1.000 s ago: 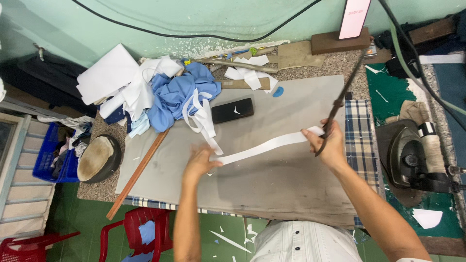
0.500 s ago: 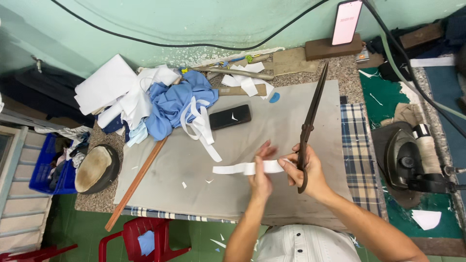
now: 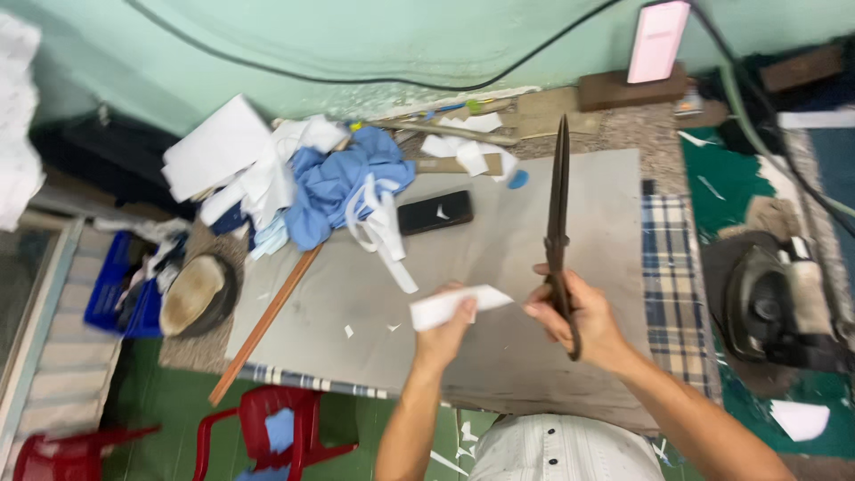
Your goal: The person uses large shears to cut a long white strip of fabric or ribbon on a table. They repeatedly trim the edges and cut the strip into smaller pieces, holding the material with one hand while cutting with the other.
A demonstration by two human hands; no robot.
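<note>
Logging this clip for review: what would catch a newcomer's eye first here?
The long dark shears, held upright in the right hand over the grey table, stand out first. Beside them the left hand pinches a folded white strip. At the table's far left corner lies a heap of blue cloth.

1. The single view came from a camera worn on the person's head, looking steeply down over the work table [image 3: 534, 232].
2. It faced forward toward the pale green wall [image 3: 374, 44], which ran along the top edge of the frame.
3. It sat close: the left hand [image 3: 445, 328] and right hand [image 3: 579, 316] filled the lower middle, with the person's own shirt [image 3: 561, 450] at the bottom edge.
4. No second view existed, so nothing was shared between views.
</note>
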